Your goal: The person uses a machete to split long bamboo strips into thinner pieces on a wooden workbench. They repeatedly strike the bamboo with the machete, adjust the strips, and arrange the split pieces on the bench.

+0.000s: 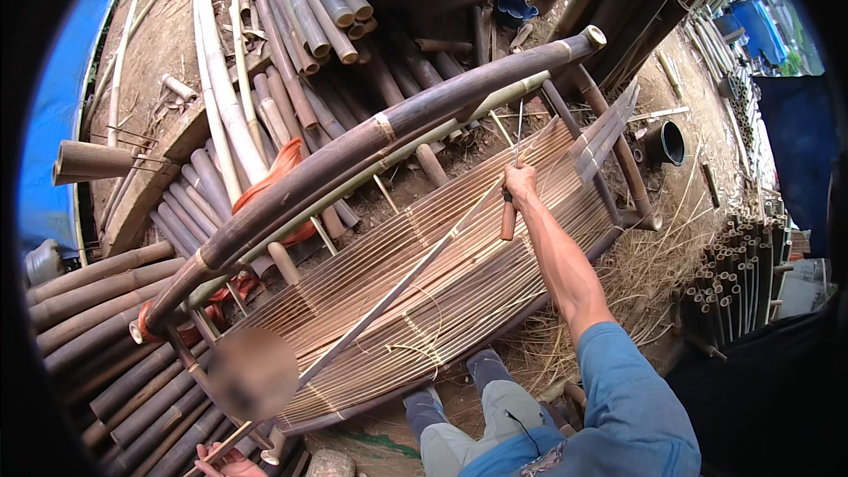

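My right hand [521,179] is closed around a knife [508,221], its wooden handle hanging below the fist and its thin blade pointing away. It is over the right part of a bamboo bench [415,287] with a slatted seat. A long bamboo strip [380,307] slants across the slats, its upper end reaching my right hand. At the lower left edge, my left hand [231,463] has its fingers around a light strip end, which lines up with the long strip. A blurred round patch hides the part between.
Bamboo poles [309,9] lie piled behind the bench, with more poles [141,380] stacked at the left. The bench's thick top rail [380,128] runs across the middle. Shavings [645,287] litter the ground at right, near a black bucket [664,143]. A stone [332,463] lies near my legs.
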A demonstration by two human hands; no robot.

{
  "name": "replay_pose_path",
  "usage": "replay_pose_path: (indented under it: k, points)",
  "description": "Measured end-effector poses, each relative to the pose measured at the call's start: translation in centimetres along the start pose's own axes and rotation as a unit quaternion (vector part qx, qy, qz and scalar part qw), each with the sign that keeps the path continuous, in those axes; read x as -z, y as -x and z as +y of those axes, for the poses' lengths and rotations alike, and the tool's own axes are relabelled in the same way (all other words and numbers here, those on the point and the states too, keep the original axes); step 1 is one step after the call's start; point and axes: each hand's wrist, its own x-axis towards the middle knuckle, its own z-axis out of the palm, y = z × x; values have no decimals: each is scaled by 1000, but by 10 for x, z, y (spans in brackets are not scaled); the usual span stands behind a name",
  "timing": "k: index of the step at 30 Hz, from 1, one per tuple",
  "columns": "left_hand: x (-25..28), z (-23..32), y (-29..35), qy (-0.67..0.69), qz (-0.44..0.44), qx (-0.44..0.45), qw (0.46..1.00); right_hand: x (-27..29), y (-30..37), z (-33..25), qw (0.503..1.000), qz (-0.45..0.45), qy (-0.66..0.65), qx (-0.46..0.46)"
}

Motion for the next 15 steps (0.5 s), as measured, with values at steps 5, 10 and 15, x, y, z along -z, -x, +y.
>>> replay_pose_path:
  k: [5,10,15]
  points:
    - [-24,-16,-17,-18,69,-25,997,6,-18,3,1000,-1,13,-6]
    - [-16,-30,-62,-66,59,-10,996,18,-31,3,987,112,97,58]
    - [8,-129,-131,-21,-14,97,995,1,27,-7,988,71,86,102]
